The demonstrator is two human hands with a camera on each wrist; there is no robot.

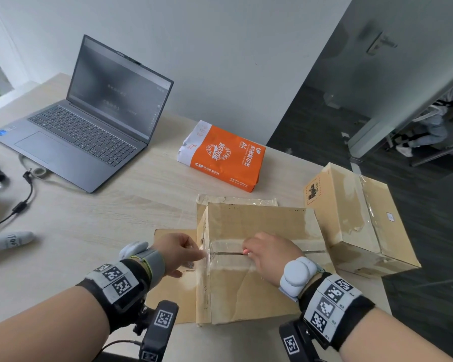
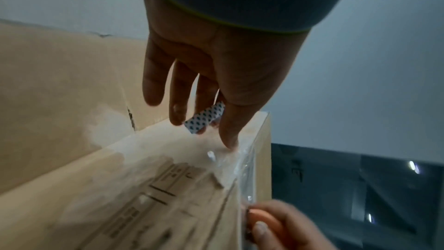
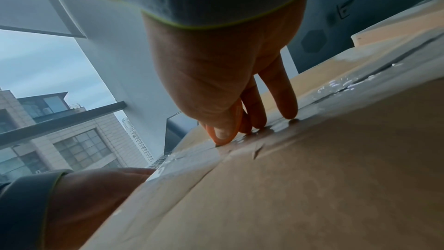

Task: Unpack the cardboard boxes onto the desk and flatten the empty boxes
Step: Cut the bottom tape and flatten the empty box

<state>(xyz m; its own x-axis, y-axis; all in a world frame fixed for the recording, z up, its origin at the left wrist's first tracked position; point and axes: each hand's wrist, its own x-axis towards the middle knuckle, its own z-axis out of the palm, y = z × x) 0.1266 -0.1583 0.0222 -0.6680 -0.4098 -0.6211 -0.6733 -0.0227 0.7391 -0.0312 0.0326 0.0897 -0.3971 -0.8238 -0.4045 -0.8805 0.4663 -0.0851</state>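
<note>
A brown cardboard box lies on the desk in front of me, its top seam sealed with clear tape. My right hand grips a small orange cutter and holds its tip on the taped seam, with its other fingertips resting on the lid. My left hand is at the box's left end, fingers fairly straight and the thumb pressing on the taped edge. A small white dotted piece shows behind its fingers; I cannot tell whether it is held. A second taped box stands to the right.
Flattened cardboard lies under the left side of the box. An orange ream of A4 paper sits behind it, and an open laptop with its cable at the back left. The desk ends just beyond the second box.
</note>
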